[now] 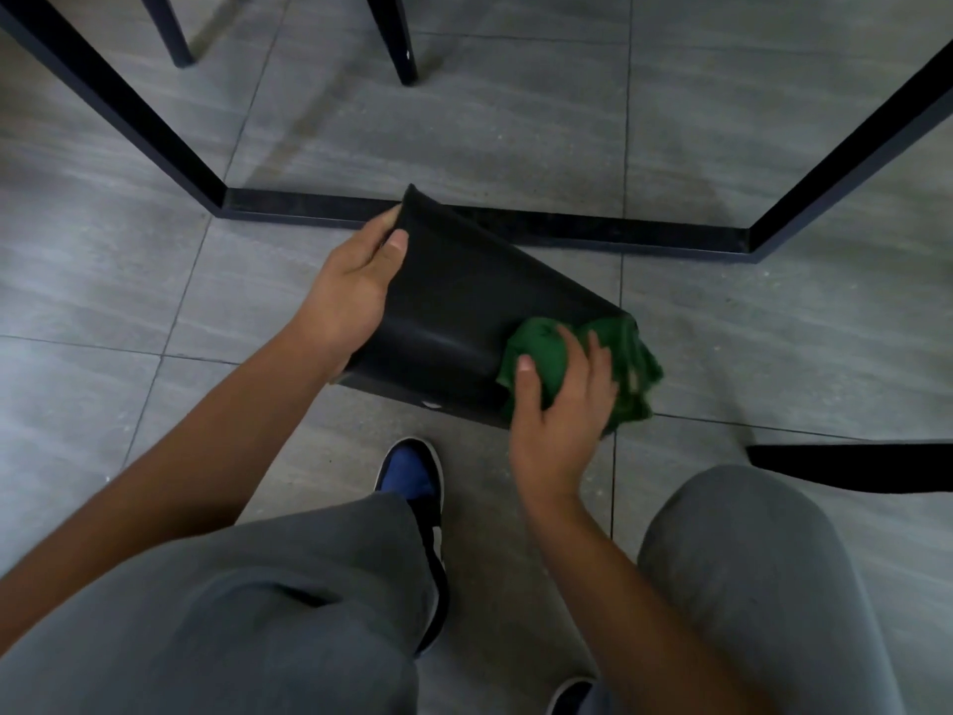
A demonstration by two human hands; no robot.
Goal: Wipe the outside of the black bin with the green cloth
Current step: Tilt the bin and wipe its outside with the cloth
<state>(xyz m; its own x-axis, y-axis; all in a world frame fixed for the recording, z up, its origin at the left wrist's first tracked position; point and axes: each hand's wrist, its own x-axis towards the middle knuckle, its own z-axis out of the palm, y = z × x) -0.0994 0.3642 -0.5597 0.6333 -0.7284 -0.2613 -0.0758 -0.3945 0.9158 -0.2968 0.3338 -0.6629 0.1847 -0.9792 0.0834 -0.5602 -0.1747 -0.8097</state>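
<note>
Black bin [454,301] tilted, left hand [350,291] gripping, right hand [562,405] pressing green cloth [629,369]

Readable text: we find none anywhere.
Black bin [454,301]: we see a small white mark near its lower edge, too small to read.
Shoe [412,472]: we read no brand.

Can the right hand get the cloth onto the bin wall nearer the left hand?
Probably yes: the smooth black plastic bin wall between the right hand, holding the bunched green cloth, and the left hand is bare.
</note>
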